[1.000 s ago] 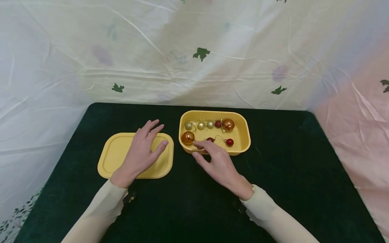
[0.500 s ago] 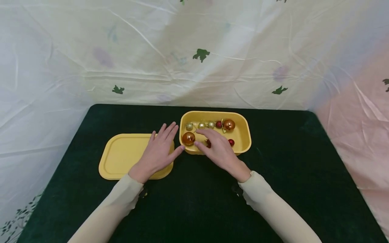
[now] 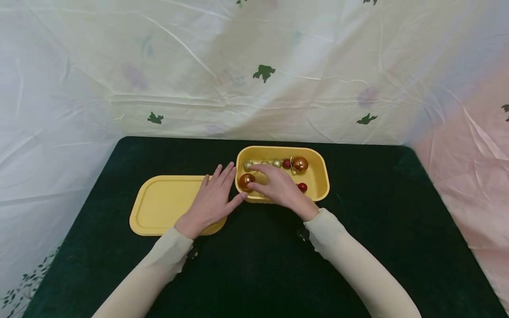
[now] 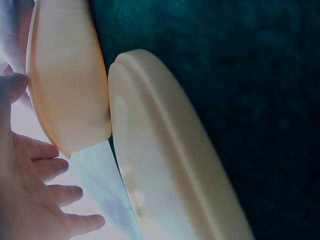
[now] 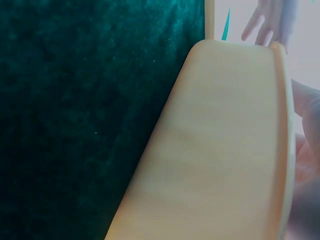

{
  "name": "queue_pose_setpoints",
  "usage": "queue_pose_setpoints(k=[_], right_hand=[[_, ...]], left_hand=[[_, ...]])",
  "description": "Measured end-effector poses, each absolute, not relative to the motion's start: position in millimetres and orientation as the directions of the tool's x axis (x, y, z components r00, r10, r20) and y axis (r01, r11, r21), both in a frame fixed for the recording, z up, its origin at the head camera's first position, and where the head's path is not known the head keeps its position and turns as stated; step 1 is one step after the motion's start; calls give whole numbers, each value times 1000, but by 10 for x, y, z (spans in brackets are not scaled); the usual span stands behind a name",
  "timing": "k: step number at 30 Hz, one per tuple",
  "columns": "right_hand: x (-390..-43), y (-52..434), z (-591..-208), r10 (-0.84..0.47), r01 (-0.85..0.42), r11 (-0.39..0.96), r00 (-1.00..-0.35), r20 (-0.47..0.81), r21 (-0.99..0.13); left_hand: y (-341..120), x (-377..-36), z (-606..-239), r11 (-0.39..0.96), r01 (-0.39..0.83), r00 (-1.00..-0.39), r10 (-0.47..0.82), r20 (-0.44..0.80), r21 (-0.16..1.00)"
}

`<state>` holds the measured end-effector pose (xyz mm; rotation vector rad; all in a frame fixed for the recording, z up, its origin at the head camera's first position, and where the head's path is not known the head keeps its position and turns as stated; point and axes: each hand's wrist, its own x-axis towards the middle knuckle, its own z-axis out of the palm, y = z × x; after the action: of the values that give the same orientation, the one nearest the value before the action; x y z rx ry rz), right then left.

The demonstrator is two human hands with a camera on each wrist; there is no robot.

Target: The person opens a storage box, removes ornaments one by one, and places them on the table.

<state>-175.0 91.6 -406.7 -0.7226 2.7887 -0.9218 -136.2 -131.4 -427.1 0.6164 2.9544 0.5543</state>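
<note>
Box (image 3: pixel 319 179); orange bauble (image 3: pixel 244 181) at its left end; right hand (image 3: pixel 280 185), half-wide, over box; left hand (image 3: pixel 213 198), spread, beside box; stray nudge could roll bauble.

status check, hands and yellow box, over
Left hand, fingers spread, by left end of yellow box. Right hand over ornaments, hiding some, grip unclear. Box uncovered, lid lying left of it.

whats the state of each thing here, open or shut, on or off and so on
Box, open, partly filled
Lid, off, lying flat beside the box
Baubles, loose inside the box, some hidden
Left hand, fingers straight, partly over the lid
Right hand, thumb and index fingertip apart, over the box
Backdrop cloth, hanging, creased
</note>
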Motion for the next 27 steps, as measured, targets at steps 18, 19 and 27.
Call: queue_pose_setpoints(k=[18, 19, 27], right_hand=[[-1864, 848, -4126, -505, -357, 733, -856, -112, -579], [-1864, 845, -4126, -505, -356, 735, -856, -115, -578], [-1876, 830, -4140, -512, -360, 746, -848, -138, -560]], left_hand=[[-1297, -1336, -4289, 859, 374, -917, 398, 3, 351], [-1298, -1335, -4290, 859, 373, -918, 397, 4, 351], [-1296, -1322, -4293, 859, 379, -916, 400, 9, 344]])
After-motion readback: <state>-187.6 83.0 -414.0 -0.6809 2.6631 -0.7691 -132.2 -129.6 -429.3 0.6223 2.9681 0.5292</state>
